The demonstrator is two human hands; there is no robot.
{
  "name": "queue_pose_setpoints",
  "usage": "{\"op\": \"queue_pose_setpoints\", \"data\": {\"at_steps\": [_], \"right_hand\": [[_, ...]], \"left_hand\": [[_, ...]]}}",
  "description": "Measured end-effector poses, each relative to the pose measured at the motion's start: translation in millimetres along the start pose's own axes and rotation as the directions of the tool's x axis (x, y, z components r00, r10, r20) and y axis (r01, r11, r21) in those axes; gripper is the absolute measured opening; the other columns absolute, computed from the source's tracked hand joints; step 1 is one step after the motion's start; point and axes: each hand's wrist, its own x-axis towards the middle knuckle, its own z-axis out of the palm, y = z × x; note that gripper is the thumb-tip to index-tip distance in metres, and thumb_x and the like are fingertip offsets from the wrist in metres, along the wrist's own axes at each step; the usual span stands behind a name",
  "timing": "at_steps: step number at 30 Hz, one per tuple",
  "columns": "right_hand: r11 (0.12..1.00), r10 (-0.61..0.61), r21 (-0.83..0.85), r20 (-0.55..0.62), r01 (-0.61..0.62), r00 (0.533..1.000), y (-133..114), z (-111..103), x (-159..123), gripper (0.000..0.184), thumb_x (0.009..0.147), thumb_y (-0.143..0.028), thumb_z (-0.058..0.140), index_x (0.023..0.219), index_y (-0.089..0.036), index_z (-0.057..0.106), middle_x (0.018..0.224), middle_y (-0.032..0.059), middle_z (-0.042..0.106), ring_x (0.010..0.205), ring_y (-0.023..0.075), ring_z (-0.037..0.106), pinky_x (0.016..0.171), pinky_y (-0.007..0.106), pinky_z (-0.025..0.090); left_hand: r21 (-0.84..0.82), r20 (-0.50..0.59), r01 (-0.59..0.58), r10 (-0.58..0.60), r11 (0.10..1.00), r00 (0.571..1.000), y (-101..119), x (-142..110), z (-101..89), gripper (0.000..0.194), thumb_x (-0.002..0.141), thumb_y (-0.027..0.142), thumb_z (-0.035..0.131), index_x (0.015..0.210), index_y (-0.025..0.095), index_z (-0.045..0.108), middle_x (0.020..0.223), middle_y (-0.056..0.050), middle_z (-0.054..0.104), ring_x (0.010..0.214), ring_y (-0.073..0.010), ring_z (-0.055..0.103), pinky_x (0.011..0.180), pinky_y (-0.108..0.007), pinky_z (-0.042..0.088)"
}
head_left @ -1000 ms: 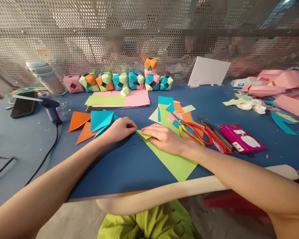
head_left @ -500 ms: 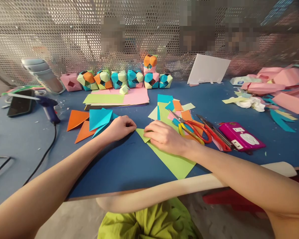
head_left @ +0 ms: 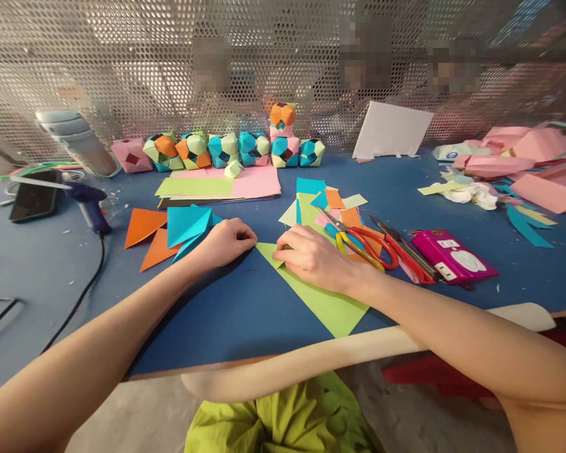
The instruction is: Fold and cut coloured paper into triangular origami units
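Note:
A light green sheet of paper (head_left: 332, 311) lies on the blue table with a narrow flap folded over at its left corner. My left hand (head_left: 227, 241) is closed in a pinch at that corner's tip. Curled over the flap, my right hand (head_left: 311, 255) grips its edge and rests on the sheet, covering part of it. Beside my left hand lie folded blue paper pieces (head_left: 188, 225) and orange paper pieces (head_left: 144, 226). Red-and-yellow-handled scissors (head_left: 358, 242) sit on paper scraps just past my right hand.
Along the perforated metal screen stands a row of colourful paper balls (head_left: 224, 150). A hot glue gun (head_left: 89, 204), a phone (head_left: 35, 198) and a bottle (head_left: 80, 141) are at left. To the right lie a cutter (head_left: 403, 248), a magenta power strip (head_left: 453, 256) and pink paper pieces (head_left: 495, 167).
My right hand has shifted slightly right along the flap, baring more of the folded corner. My left hand keeps its pinch at the tip. The view has tilted a little.

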Motion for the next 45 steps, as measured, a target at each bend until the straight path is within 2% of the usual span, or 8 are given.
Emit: {"op": "queue_pose_setpoints", "data": {"at_steps": [15, 27, 36, 45], "right_hand": [[1.000, -0.003, -0.026, 0.068, 0.005, 0.998, -0.9, -3.3, 0.6, 0.029, 0.089, -0.003, 0.047, 0.077, -0.015, 0.071, 0.083, 0.0077, 0.064, 0.079, 0.0193, 0.047, 0.069, 0.032, 0.038], [0.999, -0.002, -0.034, 0.113, 0.006, 0.994, -0.3, -3.4, 1.2, 0.028, 0.089, -0.003, 0.047, 0.080, -0.014, 0.071, 0.084, 0.0073, 0.065, 0.080, 0.0192, 0.045, 0.071, 0.031, 0.035], [0.994, -0.025, -0.102, 0.166, 0.043, 0.986, -1.4, -5.2, 1.0, 0.028, 0.093, -0.008, 0.046, 0.082, -0.015, 0.071, 0.083, 0.0062, 0.065, 0.082, 0.0194, 0.045, 0.073, 0.032, 0.032], [0.971, -0.042, -0.213, 0.311, 0.112, 0.950, -7.4, -16.2, 3.8, 0.027, 0.093, -0.007, 0.044, 0.090, -0.014, 0.070, 0.085, 0.0067, 0.066, 0.084, 0.0200, 0.049, 0.080, 0.035, 0.034]], "left_hand": [[0.023, -0.009, -0.003, 0.003, 1.000, 1.000, -1.9, 1.0, 1.5, 0.012, 0.072, 0.023, 0.061, 0.067, 0.020, 0.072, 0.075, -0.003, 0.066, 0.073, -0.0179, 0.061, 0.069, -0.027, 0.045], [0.086, 0.013, -0.035, 0.034, 0.996, 0.999, -1.2, 0.7, 0.2, 0.016, 0.073, 0.026, 0.057, 0.071, 0.018, 0.071, 0.078, -0.002, 0.067, 0.074, -0.0159, 0.061, 0.071, -0.027, 0.048], [0.100, 0.011, -0.032, 0.031, 0.995, 0.999, -0.6, 0.5, 0.7, 0.015, 0.074, 0.021, 0.057, 0.071, 0.017, 0.071, 0.079, -0.003, 0.066, 0.075, -0.0155, 0.061, 0.071, -0.027, 0.048], [0.117, 0.004, -0.040, 0.040, 0.992, 0.999, -2.4, 0.7, 2.0, 0.014, 0.073, 0.021, 0.057, 0.072, 0.017, 0.071, 0.079, -0.003, 0.065, 0.074, -0.0152, 0.061, 0.070, -0.027, 0.047]]}}
